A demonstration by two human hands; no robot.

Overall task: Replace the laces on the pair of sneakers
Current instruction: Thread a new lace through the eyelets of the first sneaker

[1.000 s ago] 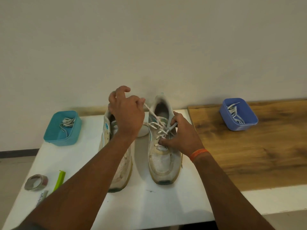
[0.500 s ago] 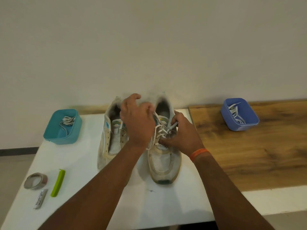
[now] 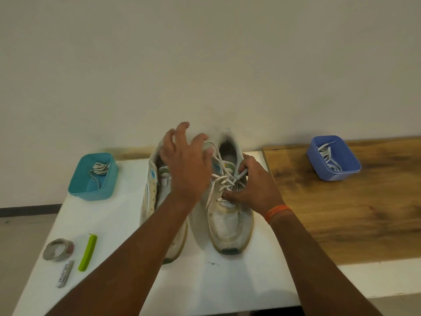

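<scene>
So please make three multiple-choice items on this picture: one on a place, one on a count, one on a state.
1. Where does the blue tub stand?
A. on the wooden top
B. on the white table
C. on the floor

2. How many sneakers are on the white table?
A. one
B. two
C. three

3. What is the right hand doing?
A. lying flat on the table
B. lifting the tape roll
C. pinching a lace end at the right sneaker

Key: 1 A, the blue tub sits on the wooden top, at the right. 2 B, the left sneaker and the right sneaker stand side by side. 3 C, its fingers pinch the lace end over the eyelets, while the left hand is spread above with nothing in it.
</scene>
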